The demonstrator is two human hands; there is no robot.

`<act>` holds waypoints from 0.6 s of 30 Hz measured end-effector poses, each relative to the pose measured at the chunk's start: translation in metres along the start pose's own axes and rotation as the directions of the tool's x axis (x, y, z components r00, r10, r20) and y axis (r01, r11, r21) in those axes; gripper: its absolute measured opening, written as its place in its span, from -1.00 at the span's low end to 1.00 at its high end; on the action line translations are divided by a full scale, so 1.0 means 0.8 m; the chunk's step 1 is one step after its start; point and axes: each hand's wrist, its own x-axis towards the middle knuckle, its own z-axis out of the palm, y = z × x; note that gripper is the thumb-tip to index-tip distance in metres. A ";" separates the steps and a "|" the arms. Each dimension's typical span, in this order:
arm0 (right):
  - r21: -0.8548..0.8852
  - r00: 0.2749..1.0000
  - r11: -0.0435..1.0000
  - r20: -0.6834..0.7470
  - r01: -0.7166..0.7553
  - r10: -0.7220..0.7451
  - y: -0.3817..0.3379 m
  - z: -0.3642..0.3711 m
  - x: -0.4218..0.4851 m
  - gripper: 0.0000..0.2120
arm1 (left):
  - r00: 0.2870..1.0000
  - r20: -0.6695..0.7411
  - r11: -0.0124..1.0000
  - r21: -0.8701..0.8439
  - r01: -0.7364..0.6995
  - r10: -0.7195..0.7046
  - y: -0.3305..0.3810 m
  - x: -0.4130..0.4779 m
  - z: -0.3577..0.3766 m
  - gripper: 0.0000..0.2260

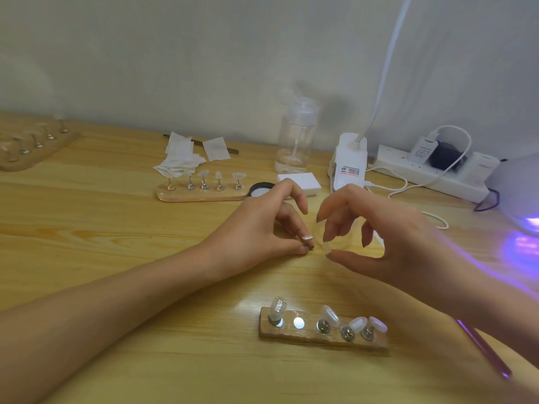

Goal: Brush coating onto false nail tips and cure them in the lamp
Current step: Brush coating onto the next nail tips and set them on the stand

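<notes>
At the middle of the desk (116, 205), the left hand (256, 228) is pinching a small metal stand (307, 239) in curled fingers (287, 220), while the right hand (379, 237) is gripping a clear nail tip (326, 246) just beside it. The lamp (522, 193) is glowing purple at the right edge.

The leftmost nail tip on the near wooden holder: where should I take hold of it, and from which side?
Probably pinch the metal foot under the nail tip, not the glossy tip itself. Come from the left, past the end of the holder; the spot on its right is empty, leaving finger room.
</notes>
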 end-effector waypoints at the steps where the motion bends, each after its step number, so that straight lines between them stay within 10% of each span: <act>1: -0.013 1.000 1.000 -0.005 0.003 -0.003 -0.002 0.001 0.002 -0.60 | 1.000 -0.019 1.000 0.009 -0.003 0.003 0.000 -0.001 0.002 -0.61; 18: -0.276 0.987 0.957 -0.100 0.092 -0.124 -0.012 0.019 0.029 -0.75 | 0.998 -0.067 1.000 0.018 0.001 0.000 -0.004 0.000 0.007 -0.56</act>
